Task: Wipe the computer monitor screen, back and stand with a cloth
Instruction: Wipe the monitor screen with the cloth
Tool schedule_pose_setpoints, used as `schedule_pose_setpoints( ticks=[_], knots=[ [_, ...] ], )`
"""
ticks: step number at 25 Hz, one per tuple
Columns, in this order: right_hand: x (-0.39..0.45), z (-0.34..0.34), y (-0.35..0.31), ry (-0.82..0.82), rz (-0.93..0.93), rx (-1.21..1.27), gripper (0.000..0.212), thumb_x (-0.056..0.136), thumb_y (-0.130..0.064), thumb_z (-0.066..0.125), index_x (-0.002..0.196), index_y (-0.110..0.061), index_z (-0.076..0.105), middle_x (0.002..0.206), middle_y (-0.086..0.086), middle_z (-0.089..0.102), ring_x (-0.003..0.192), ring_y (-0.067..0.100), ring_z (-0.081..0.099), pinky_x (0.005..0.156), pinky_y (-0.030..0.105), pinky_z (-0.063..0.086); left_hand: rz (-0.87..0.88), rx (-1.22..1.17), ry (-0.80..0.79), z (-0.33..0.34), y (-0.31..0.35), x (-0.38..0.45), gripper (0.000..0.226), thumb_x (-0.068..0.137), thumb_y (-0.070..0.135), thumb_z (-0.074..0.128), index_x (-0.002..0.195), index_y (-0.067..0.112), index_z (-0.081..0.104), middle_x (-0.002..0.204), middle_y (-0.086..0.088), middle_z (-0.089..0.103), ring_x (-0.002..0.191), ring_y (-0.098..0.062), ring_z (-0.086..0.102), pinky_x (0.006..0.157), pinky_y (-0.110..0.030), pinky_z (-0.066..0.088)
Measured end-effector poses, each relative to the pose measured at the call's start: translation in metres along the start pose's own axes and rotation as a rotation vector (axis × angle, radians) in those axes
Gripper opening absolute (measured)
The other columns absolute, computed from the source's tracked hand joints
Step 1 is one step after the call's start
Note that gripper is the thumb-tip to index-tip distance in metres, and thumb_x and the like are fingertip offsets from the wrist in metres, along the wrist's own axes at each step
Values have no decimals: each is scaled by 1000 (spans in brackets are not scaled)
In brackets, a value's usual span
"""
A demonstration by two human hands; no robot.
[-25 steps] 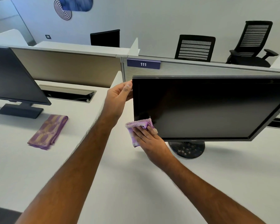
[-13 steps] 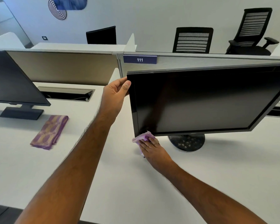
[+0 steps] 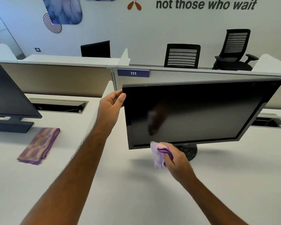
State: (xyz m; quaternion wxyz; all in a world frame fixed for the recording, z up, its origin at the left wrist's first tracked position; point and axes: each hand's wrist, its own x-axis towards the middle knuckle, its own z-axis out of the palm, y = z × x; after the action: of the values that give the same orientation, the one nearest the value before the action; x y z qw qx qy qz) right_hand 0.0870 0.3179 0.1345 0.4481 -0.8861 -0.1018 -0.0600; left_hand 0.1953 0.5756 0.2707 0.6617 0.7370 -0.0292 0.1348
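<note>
Head view: your left hand (image 3: 111,105) grips the monitor (image 3: 193,111) at 9 o'clock; right hand (image 3: 175,157) clutches the cloth (image 3: 158,153) at the lower bezel. Next, wipe rightward along it.

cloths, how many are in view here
2. One cloth is held in the right hand at the monitor's bottom edge; a folded cloth lies on the desk to the left.
</note>
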Motion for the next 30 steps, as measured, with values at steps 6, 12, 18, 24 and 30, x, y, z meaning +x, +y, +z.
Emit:
schedule_pose_setpoints(
  ticks=[6, 12, 18, 24, 30],
  knots=[
    [54, -70, -161, 352, -708, -127, 36, 103, -3, 47, 136, 5, 59, 146, 13, 57, 127, 21, 60, 109, 37, 47, 6, 8, 6, -1, 4, 0, 35, 105, 24, 64, 137, 9, 66, 120, -1, 77, 114, -17, 73, 103, -39, 58],
    [141, -39, -186, 144, -609, -728, 56, 97, -14, 54, 152, -8, 46, 158, 12, 45, 149, 28, 37, 125, 45, 25, 46, -8, -30, 0, 12, -5, 20, 102, 22, 69, 121, 19, 75, 109, 0, 80, 107, -19, 74, 100, -42, 59],
    [140, -74, -137, 287, -543, -752, 60, 89, -20, 62, 148, -16, 53, 151, 1, 54, 143, 20, 46, 123, 44, 29, 4, 14, -32, -1, 3, 0, 35, 107, 22, 59, 141, 11, 64, 126, -2, 75, 119, -20, 71, 108, -48, 54],
    [122, -160, -74, 480, -333, -673, 56, 86, -13, 64, 142, -14, 59, 144, 6, 61, 136, 27, 53, 122, 47, 31, 31, 118, -59, -3, 0, 3, 38, 107, 21, 59, 145, 17, 60, 132, 4, 72, 123, -15, 68, 110, -46, 53],
    [126, -169, -72, 493, -404, -604, 52, 93, -13, 55, 145, -10, 52, 148, 9, 56, 140, 28, 48, 121, 49, 31, 553, 719, 156, 22, 19, -5, 48, 100, 15, 66, 146, 9, 54, 143, -8, 60, 138, -24, 49, 119, -40, 39]
  ],
)
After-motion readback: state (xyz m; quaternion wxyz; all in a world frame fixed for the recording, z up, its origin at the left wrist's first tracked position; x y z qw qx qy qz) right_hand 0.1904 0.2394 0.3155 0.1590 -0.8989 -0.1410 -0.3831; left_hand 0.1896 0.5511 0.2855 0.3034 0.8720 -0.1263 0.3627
